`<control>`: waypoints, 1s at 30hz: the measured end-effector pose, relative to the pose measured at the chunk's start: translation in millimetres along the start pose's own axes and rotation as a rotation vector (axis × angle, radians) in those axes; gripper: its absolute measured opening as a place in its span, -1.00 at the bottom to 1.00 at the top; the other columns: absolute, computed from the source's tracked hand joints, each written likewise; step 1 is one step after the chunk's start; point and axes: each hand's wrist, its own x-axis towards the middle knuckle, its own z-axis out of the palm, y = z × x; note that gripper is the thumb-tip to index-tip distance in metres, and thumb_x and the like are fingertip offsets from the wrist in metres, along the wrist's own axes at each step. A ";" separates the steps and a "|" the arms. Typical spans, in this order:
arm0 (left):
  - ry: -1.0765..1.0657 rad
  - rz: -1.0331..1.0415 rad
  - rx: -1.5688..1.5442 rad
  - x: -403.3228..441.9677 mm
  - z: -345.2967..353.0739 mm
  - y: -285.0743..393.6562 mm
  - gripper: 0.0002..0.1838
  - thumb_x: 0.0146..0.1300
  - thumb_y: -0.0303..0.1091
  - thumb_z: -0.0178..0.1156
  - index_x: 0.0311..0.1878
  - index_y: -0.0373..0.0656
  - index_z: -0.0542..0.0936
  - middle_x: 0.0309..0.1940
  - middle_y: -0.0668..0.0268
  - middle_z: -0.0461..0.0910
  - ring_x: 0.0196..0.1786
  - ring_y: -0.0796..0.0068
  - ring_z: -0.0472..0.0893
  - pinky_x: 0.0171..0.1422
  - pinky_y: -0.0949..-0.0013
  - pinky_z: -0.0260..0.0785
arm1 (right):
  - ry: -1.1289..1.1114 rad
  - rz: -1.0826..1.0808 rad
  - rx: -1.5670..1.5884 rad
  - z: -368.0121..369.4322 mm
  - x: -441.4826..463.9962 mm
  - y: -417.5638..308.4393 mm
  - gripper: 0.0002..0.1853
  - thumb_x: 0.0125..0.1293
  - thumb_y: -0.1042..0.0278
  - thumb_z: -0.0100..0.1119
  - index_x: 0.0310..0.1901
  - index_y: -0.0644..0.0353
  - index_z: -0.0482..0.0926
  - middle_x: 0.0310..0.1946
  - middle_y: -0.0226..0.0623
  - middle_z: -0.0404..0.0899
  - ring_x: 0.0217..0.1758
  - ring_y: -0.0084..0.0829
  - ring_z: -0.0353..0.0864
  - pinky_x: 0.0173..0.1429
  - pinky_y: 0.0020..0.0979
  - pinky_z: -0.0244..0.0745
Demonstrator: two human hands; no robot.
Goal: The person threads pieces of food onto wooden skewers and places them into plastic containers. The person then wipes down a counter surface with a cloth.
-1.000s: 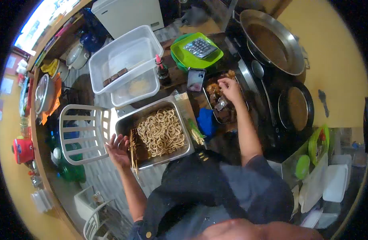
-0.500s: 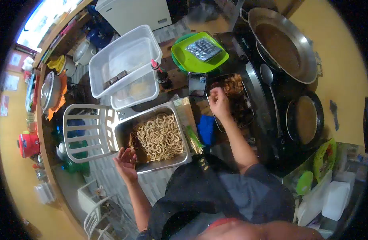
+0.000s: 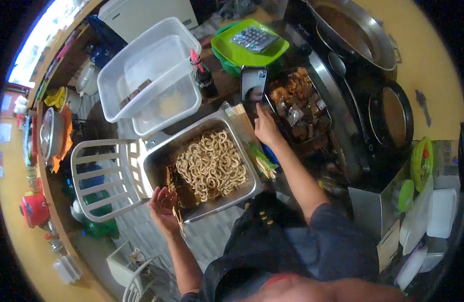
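Hovering by the steel pan's [image 3: 248, 195] near-left corner, the left hand [image 3: 164, 210] has loosely spread, released fingers; contact with the skewers [image 3: 178, 220] is unclear. Coiled strands [image 3: 209, 163] fill much of the pan. Right of it, the right hand [image 3: 267, 130] extends one finger at the phone [image 3: 253, 84], beyond the pan's right side; whether its curled fingers clench anything is unclear.

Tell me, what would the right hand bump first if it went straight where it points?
The right hand would probably meet the phone first, though the finger's height is hard to tell.
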 end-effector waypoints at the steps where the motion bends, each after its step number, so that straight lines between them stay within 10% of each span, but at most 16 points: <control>1: -0.013 0.007 -0.010 1.4 -0.7 0.1 -0.31 0.27 0.20 -0.19 0.15 -0.28 0.30 -0.04 0.10 0.47 -0.05 0.19 0.52 0.08 0.20 0.35 | 0.009 -0.017 -0.048 2.0 1.4 0.9 -0.38 0.16 0.48 -0.06 0.27 0.36 0.03 -0.02 0.22 0.37 0.03 0.11 0.36 0.17 -0.13 0.26; 22: -0.034 0.065 -0.086 -8.0 -2.8 7.9 -0.39 0.28 0.08 -0.12 0.17 -0.27 0.29 -0.04 0.11 0.44 -0.09 0.20 0.54 -0.01 0.27 0.41 | -0.137 0.042 -0.175 0.2 11.2 -2.1 -0.17 0.07 0.58 -0.05 0.33 0.33 -0.29 -0.22 0.28 0.38 -0.28 0.10 0.46 -0.13 -0.11 0.39; 30: 0.074 0.023 -0.082 -4.0 -8.1 1.7 -0.40 0.29 0.03 -0.12 0.21 -0.25 0.23 0.02 0.10 0.38 -0.12 0.21 0.54 -0.07 0.31 0.43 | -0.099 0.002 -0.033 4.1 16.8 -2.5 -0.05 0.07 0.50 0.10 0.35 0.21 -0.39 0.13 0.27 0.20 0.10 0.11 0.31 0.16 -0.19 0.27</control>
